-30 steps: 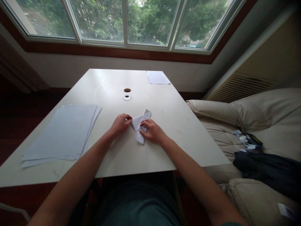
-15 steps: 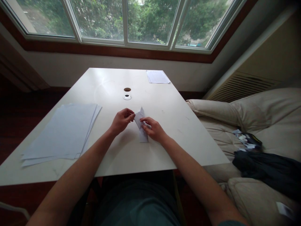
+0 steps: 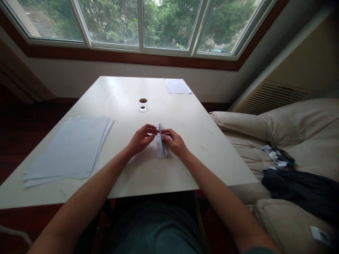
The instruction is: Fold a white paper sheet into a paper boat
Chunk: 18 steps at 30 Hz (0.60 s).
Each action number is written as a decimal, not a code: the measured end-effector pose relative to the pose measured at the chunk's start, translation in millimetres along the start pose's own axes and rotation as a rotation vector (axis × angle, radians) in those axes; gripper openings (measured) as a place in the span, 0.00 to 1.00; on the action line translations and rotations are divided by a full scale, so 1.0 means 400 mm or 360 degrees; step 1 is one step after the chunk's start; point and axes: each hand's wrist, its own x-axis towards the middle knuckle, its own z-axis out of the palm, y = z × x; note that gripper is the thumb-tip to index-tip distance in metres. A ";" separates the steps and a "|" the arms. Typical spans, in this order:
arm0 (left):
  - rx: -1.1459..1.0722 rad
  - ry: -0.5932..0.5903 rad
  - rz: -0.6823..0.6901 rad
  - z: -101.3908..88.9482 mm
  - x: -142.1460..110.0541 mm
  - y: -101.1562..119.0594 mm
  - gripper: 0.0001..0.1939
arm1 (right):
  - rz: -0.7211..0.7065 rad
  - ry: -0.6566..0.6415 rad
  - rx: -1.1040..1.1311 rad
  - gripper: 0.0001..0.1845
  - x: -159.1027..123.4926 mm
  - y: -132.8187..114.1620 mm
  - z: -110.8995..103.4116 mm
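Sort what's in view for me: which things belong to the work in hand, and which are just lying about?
Work in hand:
folded paper, left hand and right hand at its sides
white table, beneath it

Seemingly lying about, untouched:
large paper stack at left
smaller papers at far right corner
round white fitting
dark cloth on the sofa

- ok so the folded paper was splayed out flat and wide a second ago, now it's turned nearly edge-on, a skinny strip with a raised ridge
- left hand slid right, fingertips now up by the strip's far end
- right hand came off the top, holds it from the right side
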 end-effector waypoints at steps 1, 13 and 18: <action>0.0040 -0.0014 -0.0002 0.000 -0.001 0.002 0.13 | 0.0011 0.0018 -0.0014 0.16 0.000 -0.003 0.000; 0.0518 -0.0054 0.0190 0.003 -0.008 0.009 0.23 | -0.0086 0.0205 -0.0102 0.21 -0.008 -0.019 0.001; 0.0831 0.0136 0.0109 -0.012 -0.008 0.001 0.12 | -0.0060 0.0184 -0.0075 0.21 -0.009 -0.011 0.002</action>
